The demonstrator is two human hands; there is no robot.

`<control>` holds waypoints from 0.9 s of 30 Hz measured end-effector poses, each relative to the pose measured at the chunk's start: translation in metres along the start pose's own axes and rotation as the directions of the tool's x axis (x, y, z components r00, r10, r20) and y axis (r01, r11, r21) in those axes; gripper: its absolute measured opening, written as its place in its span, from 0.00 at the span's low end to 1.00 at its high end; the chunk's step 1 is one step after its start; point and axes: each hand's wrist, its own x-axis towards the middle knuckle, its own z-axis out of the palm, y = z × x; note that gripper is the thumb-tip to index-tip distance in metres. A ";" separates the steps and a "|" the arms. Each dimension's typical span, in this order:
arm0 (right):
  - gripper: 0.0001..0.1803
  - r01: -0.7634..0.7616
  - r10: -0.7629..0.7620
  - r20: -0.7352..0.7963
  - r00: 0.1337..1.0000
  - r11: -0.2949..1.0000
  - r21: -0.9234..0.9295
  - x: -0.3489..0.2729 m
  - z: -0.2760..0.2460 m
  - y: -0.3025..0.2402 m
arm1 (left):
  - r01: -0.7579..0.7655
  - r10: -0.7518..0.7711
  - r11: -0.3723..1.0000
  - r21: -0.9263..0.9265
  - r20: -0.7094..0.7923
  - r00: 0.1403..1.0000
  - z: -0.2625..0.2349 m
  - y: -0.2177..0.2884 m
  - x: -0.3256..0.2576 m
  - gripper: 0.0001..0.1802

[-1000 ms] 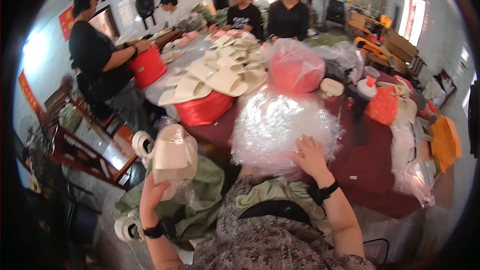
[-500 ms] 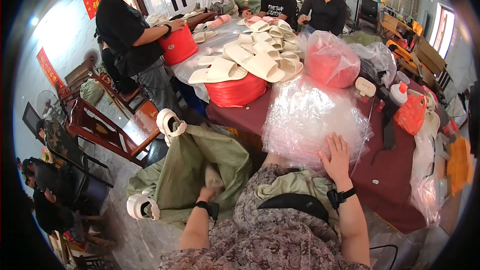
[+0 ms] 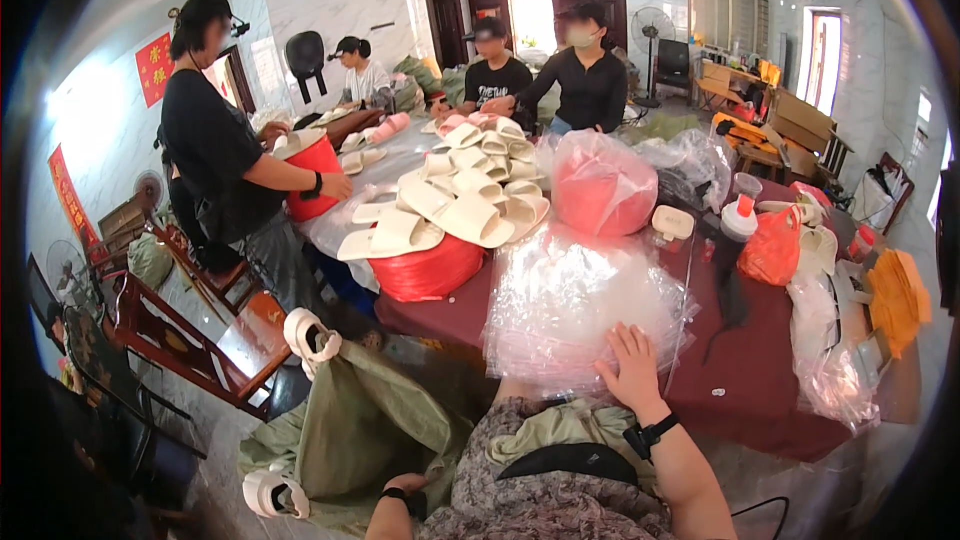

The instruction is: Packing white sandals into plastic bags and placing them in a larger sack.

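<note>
A stack of clear plastic bags (image 3: 560, 295) is spread at the near edge of the tabletop (image 3: 750, 390), which is covered in dark red cloth. On the stack's near right part the right hand (image 3: 632, 365) is laid flat, its fingers slightly apart and clamped on nothing. The left hand (image 3: 405, 483) is placed below and left of the stack, at the near side of a green sack (image 3: 350, 430) that is held open by white clips (image 3: 312, 340); its fingers are hidden, so whether anything is gripped cannot be told.

Left of and beyond the stack, cream slippers (image 3: 470, 208) are heaped, some of them propped on a red bundle (image 3: 430, 276). Directly beyond the stack a bagged red bundle (image 3: 603, 185) is set. To the stack's right are placed a cream case (image 3: 672, 224), a white bottle with a red cap (image 3: 740, 220) and a red plastic bag (image 3: 772, 248).
</note>
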 end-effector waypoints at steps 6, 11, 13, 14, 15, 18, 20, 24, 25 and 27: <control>0.32 0.001 -0.001 -0.025 1.000 1.000 -0.001 0.000 -0.004 0.000 | -0.084 0.364 0.865 0.494 -0.504 0.783 -0.009 0.116 -0.044 0.43; 0.32 -0.009 0.008 -0.023 1.000 1.000 -0.013 -0.001 -0.004 0.003 | -0.299 0.608 0.658 0.691 -0.254 0.752 -0.045 0.255 -0.131 0.37; 0.33 -0.018 0.018 -0.005 1.000 0.999 -0.029 -0.002 -0.004 0.006 | -0.450 0.705 0.610 0.653 -0.187 0.684 -0.044 0.326 -0.179 0.29; 0.33 -0.016 0.015 -0.014 1.000 0.999 -0.032 -0.002 -0.004 0.006 | -0.524 0.750 0.588 0.617 -0.174 0.638 -0.041 0.359 -0.205 0.26; 0.33 -0.005 0.005 -0.010 1.000 1.000 -0.019 -0.001 -0.002 0.004 | -0.658 0.838 0.520 0.545 -0.176 0.517 -0.042 0.382 -0.216 0.25; 0.33 -0.007 0.006 -0.016 1.000 1.000 -0.026 -0.002 -0.005 0.006 | -0.883 0.958 0.226 0.412 -0.257 0.125 -0.033 0.462 -0.231 0.30; 0.33 -0.036 0.034 -0.035 0.999 0.998 -0.058 -0.004 -0.003 0.011 | -0.766 0.956 0.154 0.624 -0.290 -0.044 -0.034 0.512 -0.227 0.36; 0.34 -0.015 0.015 0.000 1.000 0.998 0.064 -0.007 0.000 0.019 | -0.642 0.954 0.150 0.752 -0.280 -0.105 -0.046 0.584 -0.196 0.38; 0.35 0.026 -0.025 -0.013 1.000 0.999 0.029 -0.003 0.006 0.000 | -0.514 0.941 0.103 0.852 -0.251 -0.227 -0.093 0.568 -0.166 0.39; 0.35 0.007 -0.008 -0.042 0.999 0.999 -0.040 -0.003 0.009 -0.011 | -0.375 0.952 0.168 0.912 -0.248 -0.177 -0.128 0.567 -0.143 0.45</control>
